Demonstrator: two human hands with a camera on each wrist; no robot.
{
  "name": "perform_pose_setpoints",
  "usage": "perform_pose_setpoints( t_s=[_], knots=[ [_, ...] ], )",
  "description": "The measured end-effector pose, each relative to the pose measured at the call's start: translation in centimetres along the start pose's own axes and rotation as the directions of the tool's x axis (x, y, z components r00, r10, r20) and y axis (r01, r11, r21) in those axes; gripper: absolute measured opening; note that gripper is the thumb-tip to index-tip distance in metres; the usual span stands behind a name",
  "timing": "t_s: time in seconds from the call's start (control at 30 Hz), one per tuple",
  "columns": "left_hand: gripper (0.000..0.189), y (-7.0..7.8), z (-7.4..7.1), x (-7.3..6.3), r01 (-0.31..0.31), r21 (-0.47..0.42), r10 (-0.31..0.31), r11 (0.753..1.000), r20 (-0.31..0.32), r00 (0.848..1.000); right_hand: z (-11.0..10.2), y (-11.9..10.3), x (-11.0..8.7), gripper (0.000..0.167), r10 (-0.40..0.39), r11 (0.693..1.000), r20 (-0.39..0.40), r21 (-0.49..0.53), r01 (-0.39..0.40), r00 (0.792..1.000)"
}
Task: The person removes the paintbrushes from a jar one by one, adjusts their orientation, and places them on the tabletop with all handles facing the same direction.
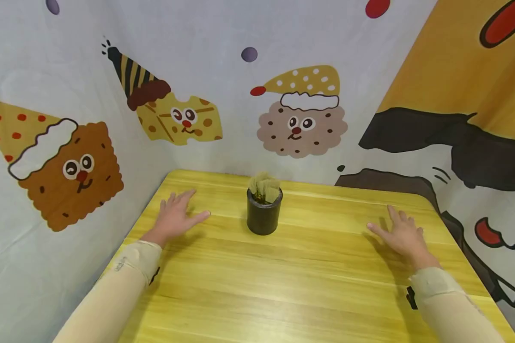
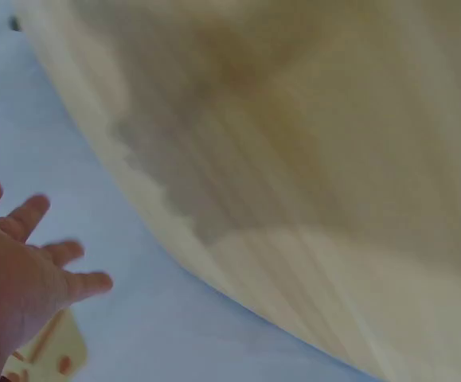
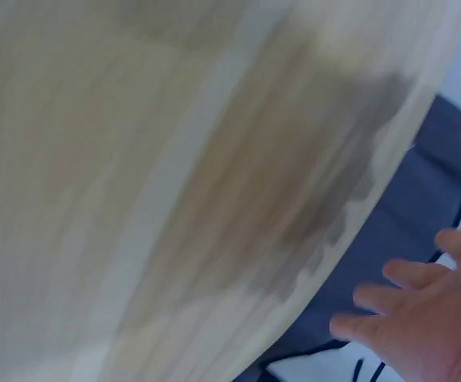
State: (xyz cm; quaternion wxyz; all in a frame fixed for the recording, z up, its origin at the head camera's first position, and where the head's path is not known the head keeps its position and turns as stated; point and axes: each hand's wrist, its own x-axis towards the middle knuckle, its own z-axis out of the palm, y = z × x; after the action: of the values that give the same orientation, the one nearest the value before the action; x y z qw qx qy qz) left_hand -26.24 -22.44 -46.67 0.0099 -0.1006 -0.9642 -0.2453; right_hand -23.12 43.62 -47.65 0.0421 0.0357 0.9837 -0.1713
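A dark cylindrical pot (image 1: 263, 219) stands upright toward the back middle of the wooden table (image 1: 257, 281). Crumpled tan, gauzy-looking pieces (image 1: 266, 186) stick up out of it, with something darker and greenish beneath them that is too small to make out. To the pot's left my left hand (image 1: 174, 219) is held over the table, fingers spread and thumb toward the pot. My right hand (image 1: 404, 237) hovers farther off on the right, its fingers likewise spread. Neither hand touches the pot or holds anything. Both wrist views show the spread fingers beside the table edge, without the pot.
A white cloth (image 1: 206, 38) printed with cartoon snacks in party hats hangs behind the table and along its left side. On the right the print turns to a large orange, black and white figure (image 1: 459, 95). The table has rounded back corners.
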Motion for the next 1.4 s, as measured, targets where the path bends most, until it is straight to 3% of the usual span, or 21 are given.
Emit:
perform_pose_setpoints(
  t_s=[0.1, 0.23, 0.4, 0.53, 0.67, 0.83, 1.2, 1.4],
  knots=[
    [0.095, 2.3, 0.1, 0.6, -0.024, -0.11, 0.025, 0.994, 0.007, 1.0, 0.2, -2.0, 0.3, 0.103, -0.031, 0.996, -0.052, 0.087, 0.036, 0.998],
    [0.087, 6.0, 0.5, 1.6, -0.085, -0.187, 0.086, 0.979, -0.003, 0.996, 0.7, -6.0, 0.8, 0.086, -0.082, 0.97, -0.094, 0.22, 0.101, 0.992],
    [0.08, 9.6, 1.5, 2.7, -0.145, -0.233, 0.135, 0.962, -0.057, 0.989, 1.8, -12.0, 1.4, 0.076, -0.172, 0.915, -0.103, 0.351, 0.198, 0.98],
    [0.078, 11.4, 2.4, 3.4, -0.163, -0.249, 0.147, 0.955, -0.081, 0.986, 2.6, -16.7, 1.5, 0.071, -0.235, 0.865, -0.109, 0.43, 0.259, 0.966],
    [0.081, 12.3, 3.2, 3.8, -0.151, -0.263, 0.136, 0.953, -0.076, 0.988, 3.3, -20.2, 1.6, 0.064, -0.277, 0.83, -0.146, 0.461, 0.314, 0.95],
    [0.084, 12.9, 3.9, 3.9, -0.124, -0.276, 0.113, 0.953, -0.053, 0.992, 3.9, -22.7, 1.6, 0.054, -0.315, 0.808, -0.186, 0.461, 0.365, 0.931],
    [0.089, 13.2, 4.3, 3.7, -0.087, -0.256, 0.083, 0.963, -0.029, 0.996, 4.5, -24.3, 1.4, 0.043, -0.365, 0.787, -0.212, 0.449, 0.422, 0.906],
    [0.092, 13.2, 4.1, 3.4, -0.086, -0.258, 0.089, 0.962, 0.0, 0.996, 4.4, -25.1, 1.1, 0.046, -0.357, 0.783, -0.221, 0.458, 0.42, 0.907]
  ],
)
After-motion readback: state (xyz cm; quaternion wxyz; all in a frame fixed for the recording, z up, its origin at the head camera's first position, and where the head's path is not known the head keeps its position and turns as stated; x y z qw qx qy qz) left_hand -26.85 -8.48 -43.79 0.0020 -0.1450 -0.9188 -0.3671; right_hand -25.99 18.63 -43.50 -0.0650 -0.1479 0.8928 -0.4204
